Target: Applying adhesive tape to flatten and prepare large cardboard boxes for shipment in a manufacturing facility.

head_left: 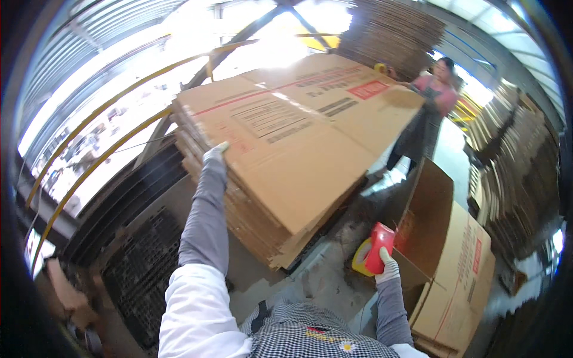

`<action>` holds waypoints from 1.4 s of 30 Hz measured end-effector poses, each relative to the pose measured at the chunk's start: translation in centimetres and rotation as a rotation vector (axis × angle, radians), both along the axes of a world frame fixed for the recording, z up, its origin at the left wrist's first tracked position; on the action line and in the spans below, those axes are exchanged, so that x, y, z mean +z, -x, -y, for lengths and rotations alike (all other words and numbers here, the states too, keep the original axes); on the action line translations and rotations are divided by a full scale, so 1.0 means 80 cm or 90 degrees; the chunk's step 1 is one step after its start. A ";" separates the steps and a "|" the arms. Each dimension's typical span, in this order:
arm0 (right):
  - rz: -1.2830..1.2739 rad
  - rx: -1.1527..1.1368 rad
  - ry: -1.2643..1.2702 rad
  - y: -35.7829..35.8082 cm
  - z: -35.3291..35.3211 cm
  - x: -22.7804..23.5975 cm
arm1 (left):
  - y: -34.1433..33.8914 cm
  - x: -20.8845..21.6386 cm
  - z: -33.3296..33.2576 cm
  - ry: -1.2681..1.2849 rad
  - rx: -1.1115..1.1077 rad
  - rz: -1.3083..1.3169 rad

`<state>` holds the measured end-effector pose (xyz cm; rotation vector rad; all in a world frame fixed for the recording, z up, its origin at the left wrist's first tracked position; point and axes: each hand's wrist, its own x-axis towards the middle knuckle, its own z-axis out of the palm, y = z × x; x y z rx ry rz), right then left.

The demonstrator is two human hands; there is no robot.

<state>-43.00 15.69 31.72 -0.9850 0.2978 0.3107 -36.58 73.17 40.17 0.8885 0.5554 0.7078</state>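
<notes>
A tall stack of flattened cardboard boxes (310,161) lies in front of me, its top sheet printed in red and black. My left hand (216,152), in a pale glove, grips the near left edge of the top flattened box. In my gloved right hand (388,268) is a red tape dispenser (380,246), with a yellow tape roll (361,258) on its left side. The fingers wrap around its lower end. Just to its right stands an opened cardboard box (444,238), with its inside partly visible.
Beyond the stack, a co-worker (439,89) stands at its far right end, a yellow object near one hand. More cardboard piles rise at the back (391,36) and right (516,167). A yellow railing (107,161) runs along the left, above a black pallet (143,268).
</notes>
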 end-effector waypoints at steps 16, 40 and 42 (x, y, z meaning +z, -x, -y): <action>0.106 -0.165 0.112 -0.086 -0.231 -0.005 | -0.020 -0.026 0.007 -0.311 0.162 -0.131; 0.201 -0.164 0.082 -0.138 -0.147 0.003 | 0.022 0.019 0.101 -1.297 -0.272 -0.026; 0.225 -0.117 0.108 -0.103 -0.194 0.001 | 0.011 0.017 0.121 -1.241 -0.374 0.091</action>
